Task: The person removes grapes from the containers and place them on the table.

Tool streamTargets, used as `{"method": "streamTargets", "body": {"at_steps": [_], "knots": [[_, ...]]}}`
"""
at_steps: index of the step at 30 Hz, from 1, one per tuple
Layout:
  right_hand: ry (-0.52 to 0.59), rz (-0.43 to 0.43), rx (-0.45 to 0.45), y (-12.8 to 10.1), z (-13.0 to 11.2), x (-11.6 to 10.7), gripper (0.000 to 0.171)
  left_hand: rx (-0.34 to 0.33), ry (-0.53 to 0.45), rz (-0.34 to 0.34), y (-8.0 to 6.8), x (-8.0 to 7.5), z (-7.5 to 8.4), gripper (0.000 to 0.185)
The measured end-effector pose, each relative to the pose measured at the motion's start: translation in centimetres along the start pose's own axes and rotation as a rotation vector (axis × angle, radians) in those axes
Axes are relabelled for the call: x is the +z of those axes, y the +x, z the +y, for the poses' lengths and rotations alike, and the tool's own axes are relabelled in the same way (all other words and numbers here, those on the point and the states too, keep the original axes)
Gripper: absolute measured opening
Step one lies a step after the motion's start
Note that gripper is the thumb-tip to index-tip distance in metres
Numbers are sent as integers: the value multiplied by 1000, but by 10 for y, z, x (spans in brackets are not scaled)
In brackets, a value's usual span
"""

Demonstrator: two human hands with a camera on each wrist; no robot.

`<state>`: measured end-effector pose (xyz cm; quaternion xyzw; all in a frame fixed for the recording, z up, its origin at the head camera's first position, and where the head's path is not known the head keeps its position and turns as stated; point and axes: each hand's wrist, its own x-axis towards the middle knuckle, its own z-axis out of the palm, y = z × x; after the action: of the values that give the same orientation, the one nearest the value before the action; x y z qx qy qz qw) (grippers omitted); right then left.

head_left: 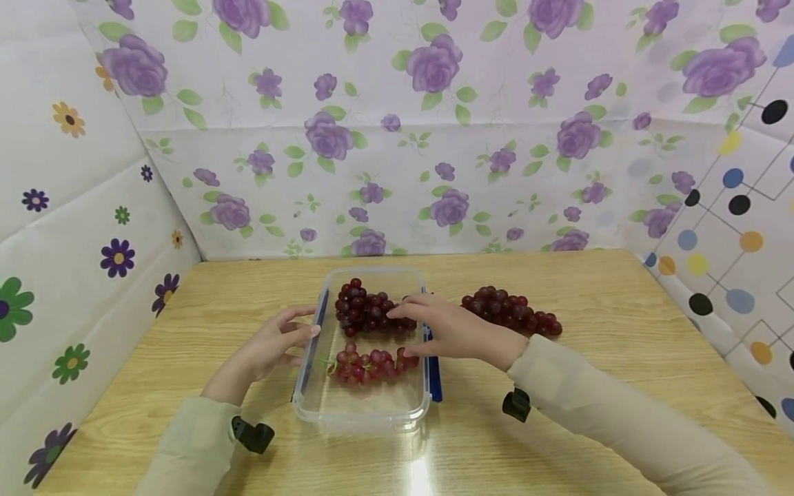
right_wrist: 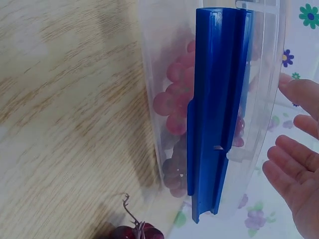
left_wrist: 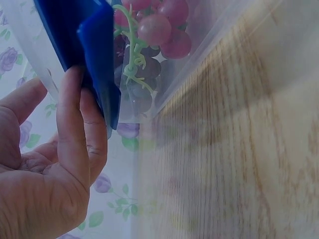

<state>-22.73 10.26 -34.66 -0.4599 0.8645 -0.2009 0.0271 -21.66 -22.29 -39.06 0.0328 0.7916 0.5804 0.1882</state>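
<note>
Plastic and transparent, a rectangular open box (head_left: 360, 418) stands on the light brown wooden table (head_left: 248, 289), with its short side toward the person. Inside it lie two bunches of grapes, one behind the other. Farther from the person is the dark red bunch (head_left: 372, 313); nearer is the lighter, pinkish red bunch (head_left: 366, 366), which has a curly green stem at its left end.

On the left long side of the box hangs a blue plastic flap (left_wrist: 99, 64), and on the right long side a second blue flap (right_wrist: 214, 109).

The left hand (head_left: 279, 342) is at the left wall. Its fingers are loosely bent and touch the left flap near the rim, without clasping it. The right hand (head_left: 449, 327) reaches over the right rim, with the fingers above the dark red bunch and the thumb near the pinkish red one. Its fingers are spread and relaxed, and they grasp nothing; whether the fingertips touch the grapes, I cannot tell.

Another dark red bunch (head_left: 509, 310) lies on the table to the right of the box, partly hidden by the right wrist. Behind the table is a white cloth (head_left: 384, 158) with purple roses.
</note>
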Motion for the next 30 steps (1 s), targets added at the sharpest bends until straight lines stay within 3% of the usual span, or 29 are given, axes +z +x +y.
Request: {"method": "streamTargets", "body": {"at_steps": [12, 30], "knots": [[44, 13, -26, 9, -6, 10, 52, 4, -5, 2, 0, 0, 0, 62], [65, -34, 42, 22, -21, 16, 65, 7, -7, 7, 0, 1, 0, 61]]}}
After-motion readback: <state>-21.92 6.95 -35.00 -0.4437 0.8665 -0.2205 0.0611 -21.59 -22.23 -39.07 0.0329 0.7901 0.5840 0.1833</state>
